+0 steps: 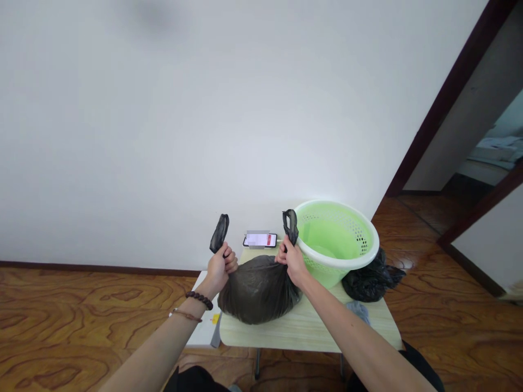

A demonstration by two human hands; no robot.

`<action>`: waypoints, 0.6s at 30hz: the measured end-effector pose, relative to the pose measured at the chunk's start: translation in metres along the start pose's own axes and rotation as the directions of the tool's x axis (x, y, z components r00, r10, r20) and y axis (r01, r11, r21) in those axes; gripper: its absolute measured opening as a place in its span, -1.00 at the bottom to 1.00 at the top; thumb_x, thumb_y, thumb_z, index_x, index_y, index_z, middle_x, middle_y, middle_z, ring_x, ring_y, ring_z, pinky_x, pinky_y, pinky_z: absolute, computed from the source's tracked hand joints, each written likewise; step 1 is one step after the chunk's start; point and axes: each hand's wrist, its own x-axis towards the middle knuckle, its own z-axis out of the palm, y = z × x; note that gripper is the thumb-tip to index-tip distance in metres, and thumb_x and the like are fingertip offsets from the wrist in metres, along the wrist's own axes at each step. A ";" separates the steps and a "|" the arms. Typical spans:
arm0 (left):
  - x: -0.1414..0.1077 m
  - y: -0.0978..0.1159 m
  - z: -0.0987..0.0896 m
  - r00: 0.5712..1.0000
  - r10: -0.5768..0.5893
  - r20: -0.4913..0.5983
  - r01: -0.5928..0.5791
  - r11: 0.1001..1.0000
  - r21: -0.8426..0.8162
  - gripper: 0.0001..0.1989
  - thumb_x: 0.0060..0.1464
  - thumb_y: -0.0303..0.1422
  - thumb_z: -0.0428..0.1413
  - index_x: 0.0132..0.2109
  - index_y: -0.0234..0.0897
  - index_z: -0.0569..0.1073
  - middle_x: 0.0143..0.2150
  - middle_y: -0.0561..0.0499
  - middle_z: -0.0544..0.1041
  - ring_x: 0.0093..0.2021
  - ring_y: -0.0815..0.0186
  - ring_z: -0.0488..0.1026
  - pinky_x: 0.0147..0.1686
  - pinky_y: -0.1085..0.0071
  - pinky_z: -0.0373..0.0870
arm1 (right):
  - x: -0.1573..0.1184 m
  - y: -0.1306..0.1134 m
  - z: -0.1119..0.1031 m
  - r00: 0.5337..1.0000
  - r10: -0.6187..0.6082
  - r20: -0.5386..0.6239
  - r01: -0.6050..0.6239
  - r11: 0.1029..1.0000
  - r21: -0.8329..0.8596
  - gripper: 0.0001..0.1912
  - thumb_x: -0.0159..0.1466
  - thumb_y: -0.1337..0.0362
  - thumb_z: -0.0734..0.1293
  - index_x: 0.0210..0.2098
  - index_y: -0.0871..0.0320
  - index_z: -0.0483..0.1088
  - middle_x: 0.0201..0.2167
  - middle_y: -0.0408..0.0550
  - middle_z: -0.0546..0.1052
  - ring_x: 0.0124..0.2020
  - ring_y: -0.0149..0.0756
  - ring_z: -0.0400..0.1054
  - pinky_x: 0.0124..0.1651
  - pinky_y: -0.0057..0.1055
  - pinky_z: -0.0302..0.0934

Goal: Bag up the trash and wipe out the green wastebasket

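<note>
A full black plastic bag (259, 291) rests on the left part of a small pale wooden table (286, 335). My left hand (220, 265) is closed around one of its handles, whose loop sticks up above the fist. The other handle is gripped in my right hand (291, 258), its loop also standing up over the fingers. Both handles are pulled apart to the two sides, and the bag bulges between them. Its contents are hidden. Just to the right of my right hand stands a green plastic basket (327, 228) with a white rim.
Behind the bag lies a phone (260, 240) with its screen lit. Another black plastic bag (370, 277) sits crumpled at the table's right, near a small grey cloth-like item (358, 311). A white box (204, 329) is left of the table. A white wall (183, 136) rises behind.
</note>
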 end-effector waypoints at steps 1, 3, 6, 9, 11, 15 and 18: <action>0.000 0.002 0.000 1.000 -0.016 -0.007 0.016 1.000 0.023 -0.64 0.00 -0.17 0.03 -0.54 -0.25 0.06 -0.70 0.24 -0.11 -0.76 0.56 -0.16 -0.74 0.53 -0.29 | 0.000 -0.002 0.002 1.000 -0.003 -0.014 0.002 1.000 -0.009 -0.60 0.15 -0.05 0.18 -0.61 0.12 0.11 -0.79 -0.37 -0.06 -0.76 -0.56 -0.15 -0.56 -0.50 0.08; 0.001 0.002 0.001 0.999 -0.046 -0.025 0.047 0.997 0.062 -0.64 -0.01 -0.16 0.02 -0.54 -0.25 0.06 -0.71 0.24 -0.11 -0.76 0.56 -0.17 -0.74 0.53 -0.31 | -0.001 -0.005 0.004 0.999 0.002 -0.047 -0.003 1.000 -0.018 -0.60 0.15 -0.06 0.18 -0.59 0.12 0.12 -0.78 -0.37 -0.07 -0.76 -0.55 -0.15 -0.55 -0.48 0.10; -0.001 -0.003 0.002 0.994 -0.101 -0.051 0.106 0.988 0.108 -0.63 -0.02 -0.15 0.02 -0.55 -0.23 0.03 -0.72 0.25 -0.13 -0.76 0.56 -0.19 -0.74 0.52 -0.34 | -0.004 -0.007 0.007 0.998 0.012 -0.060 -0.014 0.999 -0.038 -0.59 0.14 -0.07 0.17 -0.59 0.12 0.12 -0.77 -0.36 -0.07 -0.75 -0.55 -0.16 -0.55 -0.49 0.10; -0.002 -0.006 0.001 0.987 -0.142 -0.081 0.153 0.977 0.149 -0.63 -0.03 -0.16 0.01 -0.55 -0.22 0.01 -0.73 0.25 -0.15 -0.77 0.55 -0.21 -0.73 0.51 -0.37 | -0.009 -0.011 0.009 0.999 0.009 -0.044 -0.012 0.997 -0.071 -0.59 0.13 -0.08 0.18 -0.59 0.12 0.13 -0.75 -0.36 -0.07 -0.73 -0.55 -0.17 -0.57 -0.50 0.09; -0.001 -0.005 0.001 0.982 -0.157 -0.102 0.175 0.966 0.189 -0.64 -0.03 -0.17 0.00 -0.55 -0.22 0.00 -0.73 0.25 -0.16 -0.77 0.55 -0.22 -0.73 0.51 -0.38 | -0.011 -0.015 0.011 0.999 -0.003 -0.039 -0.001 0.996 -0.092 -0.59 0.12 -0.09 0.18 -0.58 0.12 0.13 -0.74 -0.35 -0.06 -0.73 -0.55 -0.16 -0.57 -0.51 0.08; -0.001 0.003 0.006 0.963 -0.264 -0.059 0.269 0.905 0.330 -0.70 -0.05 -0.18 0.01 -0.52 -0.24 0.09 -0.69 0.25 -0.12 -0.75 0.57 -0.19 -0.72 0.53 -0.37 | -0.012 -0.027 0.014 0.999 -0.039 0.009 0.040 0.987 -0.157 -0.58 0.11 -0.11 0.17 -0.54 0.13 0.16 -0.72 -0.34 -0.02 -0.72 -0.55 -0.11 -0.58 -0.52 0.07; -0.003 0.006 0.014 0.923 -0.385 0.019 0.352 0.863 0.363 -0.75 -0.06 -0.18 0.05 -0.44 -0.27 0.21 -0.64 0.23 -0.03 -0.72 0.58 -0.09 -0.72 0.56 -0.28 | -0.011 -0.039 0.014 0.996 -0.046 0.072 0.061 0.973 -0.224 -0.59 0.11 -0.12 0.18 -0.49 0.13 0.19 -0.71 -0.33 0.02 -0.71 -0.54 -0.07 -0.60 -0.53 0.06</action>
